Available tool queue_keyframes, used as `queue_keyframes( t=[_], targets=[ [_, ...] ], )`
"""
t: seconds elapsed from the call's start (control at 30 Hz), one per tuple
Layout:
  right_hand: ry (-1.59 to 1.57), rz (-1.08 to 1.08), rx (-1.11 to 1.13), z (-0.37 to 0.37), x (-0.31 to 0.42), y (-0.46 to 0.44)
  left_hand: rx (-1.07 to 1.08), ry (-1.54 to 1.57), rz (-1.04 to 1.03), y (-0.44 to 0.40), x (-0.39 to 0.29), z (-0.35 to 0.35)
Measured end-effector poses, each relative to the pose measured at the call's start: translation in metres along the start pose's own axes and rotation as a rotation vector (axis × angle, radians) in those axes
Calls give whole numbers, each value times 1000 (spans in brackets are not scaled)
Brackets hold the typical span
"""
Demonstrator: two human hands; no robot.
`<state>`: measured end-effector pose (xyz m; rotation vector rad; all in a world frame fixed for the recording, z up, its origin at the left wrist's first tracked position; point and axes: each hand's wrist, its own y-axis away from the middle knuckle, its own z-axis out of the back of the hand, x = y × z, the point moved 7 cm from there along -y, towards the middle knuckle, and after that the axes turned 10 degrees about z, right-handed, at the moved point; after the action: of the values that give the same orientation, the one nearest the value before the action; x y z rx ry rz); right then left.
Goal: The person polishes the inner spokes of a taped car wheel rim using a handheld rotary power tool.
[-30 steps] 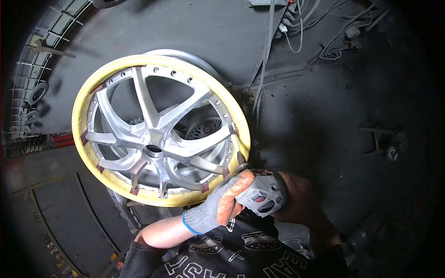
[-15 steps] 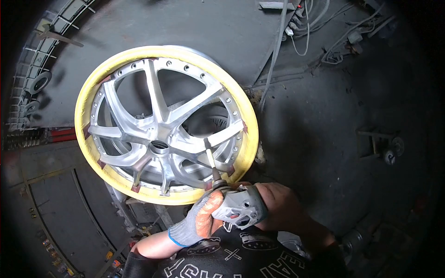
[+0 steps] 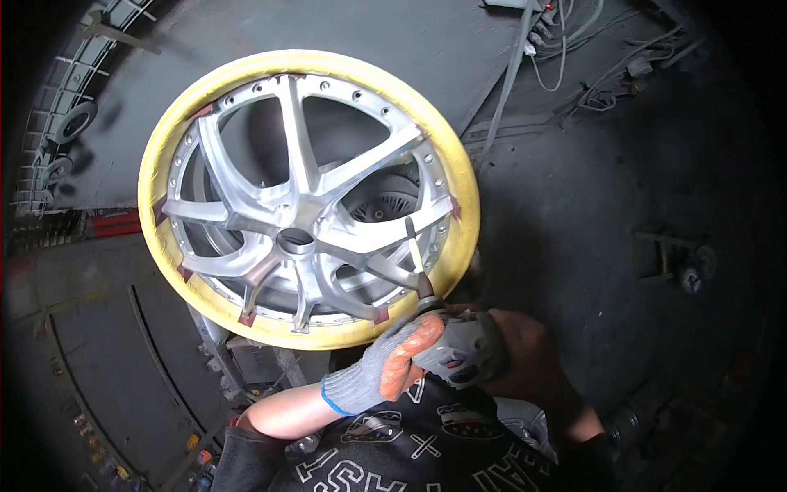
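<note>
Nearest is the wearer's black shirt with white print point(image 3: 369, 459). Just beyond it, the left hand point(image 3: 393, 365), in a grey knit glove with an orange-coated palm, is closed around the front of a grey, hard-cased handheld power tool point(image 3: 459, 361). The right hand point(image 3: 525, 348), in shadow, is wrapped about the tool's rear; its fingers are only partly visible, but no wide gap shows. The tool looks compact yet fairly weighty, rigid and probably smooth, so a two-handed hold suits it: one hand behind the nose, one around the body. The coated palm should resist slipping.

From its nose a slender, pale rod with a dark tip point(image 3: 417, 254) points over the wheel. It is likely stiff but the most delicate part, and no place for fingers. Whether the tip touches a spoke cannot be told.

Ahead of the hands sits a large, silver metal spoked wheel point(image 3: 303, 211), tilted, its rim wrapped in wrinkled yellow covering point(image 3: 457, 168). It is probably heavy and unyielding, with slick bare spokes; the covered rim seems the better grip, though the wrapping could tear. Farther off, grey cables point(image 3: 566, 41) run along the dark surface.
</note>
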<state>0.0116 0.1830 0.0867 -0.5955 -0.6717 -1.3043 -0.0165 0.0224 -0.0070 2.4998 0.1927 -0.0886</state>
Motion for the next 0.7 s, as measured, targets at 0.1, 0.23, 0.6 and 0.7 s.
queue_keyframes(
  t=[0.1,0.23,0.6,0.7],
  targets=[
    [-50,34,30,-15,11,-2,85,56,14,21,-4,6],
    [-22,67,51,-34,23,-9,16,42,0,41,-9,1],
    [103,64,-121,15,5,0,-117,-105,44,-17,-6,-8],
    [70,-2,-138,24,-6,2,-197,-47,142,-24,-11,-33]
  ],
)
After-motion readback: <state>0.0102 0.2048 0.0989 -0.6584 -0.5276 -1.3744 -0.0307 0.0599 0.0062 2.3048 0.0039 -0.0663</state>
